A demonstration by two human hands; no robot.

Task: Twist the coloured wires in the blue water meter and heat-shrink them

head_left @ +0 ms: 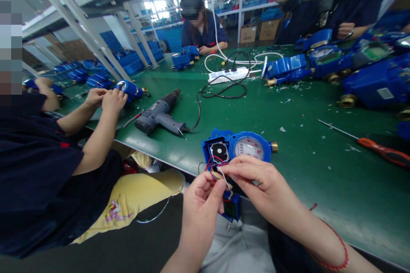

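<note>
- Bare fingers at work: a person's left hand pinches a bundle of thin colored wires between thumb and fingers, nearer the wearer than the heat gun and to its right.
- The right hand, a red cord bracelet on its wrist, reaches in from the other side, thumb and fingertips closed on the same wires.
- The blue meter lies on the green table to the right of the heat gun and slightly nearer the wearer, its square compartment open beside a round dial.
- A smaller blue housing shows below the hands, past the table's edge, partly hidden.
- Beyond the heat gun and to its right, a white power strip sits among looped cables.
- Far to the heat gun's right lie a screwdriver with an orange-and-black handle and, behind it, a cluster of blue meters.
- Left of the heat gun, a co-worker in yellow trousers handles another meter.
</note>
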